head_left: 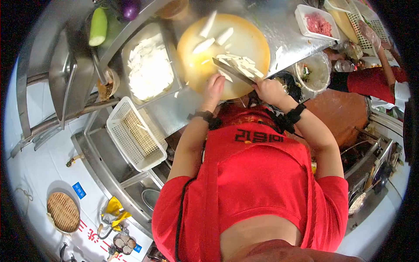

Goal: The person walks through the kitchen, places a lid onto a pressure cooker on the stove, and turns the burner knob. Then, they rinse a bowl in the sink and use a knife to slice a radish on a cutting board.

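Note:
On a round yellowish cutting board [255, 32], my right hand [269, 91] grips a kitchen knife [235, 71] by its handle, which the fingers hide. The wide blade slants up and left across the board. My left hand [213, 90] has its fingers drawn together at the board's near edge, against a white vegetable piece [225, 75] just beside the blade. Beyond the knife lies a heap of cut white slices [242, 63]. Larger peeled white pieces [204, 46] lie farther back on the board.
Left of the board stands a metal tray [178, 81] full of white slices [148, 67]. A white plastic basket [135, 146] rests over the sink [114, 156]. A tub of pink minced meat [317, 24] and a lined bin [321, 78] are to the right, near another person's arm [385, 61].

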Demonstrator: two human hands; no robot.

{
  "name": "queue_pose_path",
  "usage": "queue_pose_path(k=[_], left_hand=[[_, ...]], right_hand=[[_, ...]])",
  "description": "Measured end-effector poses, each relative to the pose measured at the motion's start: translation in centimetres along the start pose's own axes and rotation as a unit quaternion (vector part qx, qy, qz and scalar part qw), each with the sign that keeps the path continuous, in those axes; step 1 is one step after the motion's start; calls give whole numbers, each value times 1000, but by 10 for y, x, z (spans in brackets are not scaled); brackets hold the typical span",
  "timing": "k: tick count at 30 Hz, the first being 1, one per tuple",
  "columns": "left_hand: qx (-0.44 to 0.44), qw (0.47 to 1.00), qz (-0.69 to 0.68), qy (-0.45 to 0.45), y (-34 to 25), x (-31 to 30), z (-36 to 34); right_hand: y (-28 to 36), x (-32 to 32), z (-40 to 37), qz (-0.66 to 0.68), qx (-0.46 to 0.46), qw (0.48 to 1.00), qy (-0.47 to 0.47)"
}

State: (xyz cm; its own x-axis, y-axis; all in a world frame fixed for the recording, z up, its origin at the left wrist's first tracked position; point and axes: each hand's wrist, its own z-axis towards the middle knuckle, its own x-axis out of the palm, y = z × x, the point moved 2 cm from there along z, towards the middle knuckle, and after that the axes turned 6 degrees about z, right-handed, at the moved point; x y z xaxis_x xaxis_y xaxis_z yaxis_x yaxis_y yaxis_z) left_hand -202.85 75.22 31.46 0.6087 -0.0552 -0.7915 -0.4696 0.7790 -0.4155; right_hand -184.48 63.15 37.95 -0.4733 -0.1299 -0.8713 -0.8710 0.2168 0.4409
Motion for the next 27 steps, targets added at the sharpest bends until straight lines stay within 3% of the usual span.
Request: queue_pose_path(k=[3, 10, 14, 17, 23, 25, 27], left_hand=[[8, 1000, -9, -21, 2, 6, -2], [12, 1000, 3, 18, -2, -4, 2], [7, 1000, 4, -15, -1, 1, -5], [17, 1000, 9, -16, 1, -2, 2], [4, 1000, 1, -28, -1, 5, -4], [32, 998, 18, -60, -1, 3, -1], [30, 998, 28, -37, -1, 0, -2]], right_hand=[[4, 4, 3, -3, -37, 999, -21], [15, -12, 9, -28, 4, 998, 59], [13, 4, 11, -38, 9, 996, 84], [16, 10, 20, -66, -7, 996, 52], [17, -12, 5, -24, 9, 997, 73], [12, 9, 10, -26, 0, 997, 70], [13, 13, 15, -31, -9, 998, 56]])
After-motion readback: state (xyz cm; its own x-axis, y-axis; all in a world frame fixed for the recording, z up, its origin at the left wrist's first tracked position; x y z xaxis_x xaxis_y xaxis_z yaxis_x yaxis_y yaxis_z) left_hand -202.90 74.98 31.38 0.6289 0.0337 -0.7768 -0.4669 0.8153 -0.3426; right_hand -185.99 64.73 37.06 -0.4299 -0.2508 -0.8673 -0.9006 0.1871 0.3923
